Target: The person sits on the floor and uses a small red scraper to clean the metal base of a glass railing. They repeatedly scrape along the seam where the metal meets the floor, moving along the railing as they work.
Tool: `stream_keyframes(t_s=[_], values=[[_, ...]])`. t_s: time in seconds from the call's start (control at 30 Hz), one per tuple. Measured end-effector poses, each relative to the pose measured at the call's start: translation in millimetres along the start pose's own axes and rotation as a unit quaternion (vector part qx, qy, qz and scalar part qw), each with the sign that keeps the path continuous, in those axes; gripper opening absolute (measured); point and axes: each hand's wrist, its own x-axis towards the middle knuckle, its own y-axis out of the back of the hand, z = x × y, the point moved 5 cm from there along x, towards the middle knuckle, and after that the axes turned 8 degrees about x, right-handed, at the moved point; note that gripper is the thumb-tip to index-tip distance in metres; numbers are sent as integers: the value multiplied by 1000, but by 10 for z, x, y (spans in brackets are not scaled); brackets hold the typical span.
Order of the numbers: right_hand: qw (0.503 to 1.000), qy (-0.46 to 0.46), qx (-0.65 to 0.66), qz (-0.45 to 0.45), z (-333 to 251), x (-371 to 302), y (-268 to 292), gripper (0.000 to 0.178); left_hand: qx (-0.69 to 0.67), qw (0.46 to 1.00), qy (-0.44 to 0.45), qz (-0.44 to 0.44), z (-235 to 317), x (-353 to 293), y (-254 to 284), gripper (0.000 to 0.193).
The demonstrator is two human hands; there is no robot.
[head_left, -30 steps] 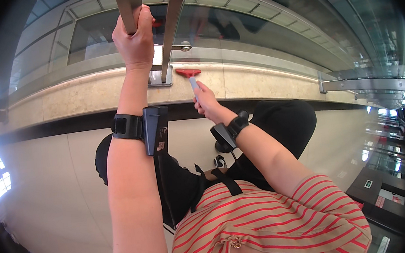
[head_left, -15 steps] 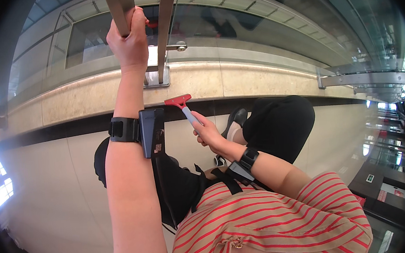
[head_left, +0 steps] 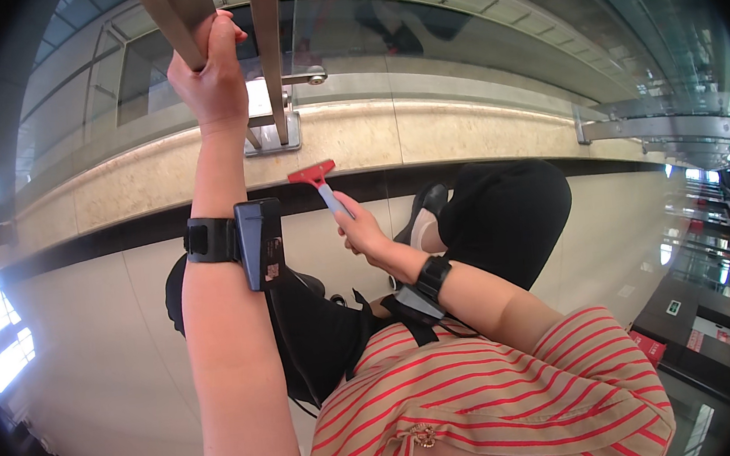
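Note:
High in front of me, my left hand (head_left: 214,71) is wrapped round a flat metal post (head_left: 178,22) of a glass railing. A second metal post (head_left: 269,52) stands just right of it. My right hand (head_left: 360,227) is closed on the grey handle of a scraper (head_left: 326,192). Its red head points up and to the left, held in the air in front of the stone ledge. The blade edge is too small to make out.
A beige stone ledge (head_left: 357,141) with a dark base strip runs across in front, below glass panels (head_left: 455,70). The posts end in a metal base plate (head_left: 284,137) on the ledge. A metal bracket (head_left: 663,131) juts out at right. Pale tiles (head_left: 96,359) cover the floor.
The scraper and my right hand have shifted slightly left and up. My left hand keeps its grip on the post; both appear a little further left in the view.

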Motion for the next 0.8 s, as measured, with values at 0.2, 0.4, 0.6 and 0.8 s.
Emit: stream_keyframes(t_s=[0.2,0.4,0.6,0.8], values=[[997,30,60,-37,-134,85,-67,47,-17,1000,23,-9,-1,-14,-7,11],[990,-57,121,54,91,-117,94,40,-6,1000,5,-4,-6,-1,2,11],[962,-90,253,37,164,216,-191,20,-12,1000,13,-8,-25,-2,7,10],[973,-76,218,-13,-128,414,-154,21,-18,1000,10,-11,-43,-9,3,9]])
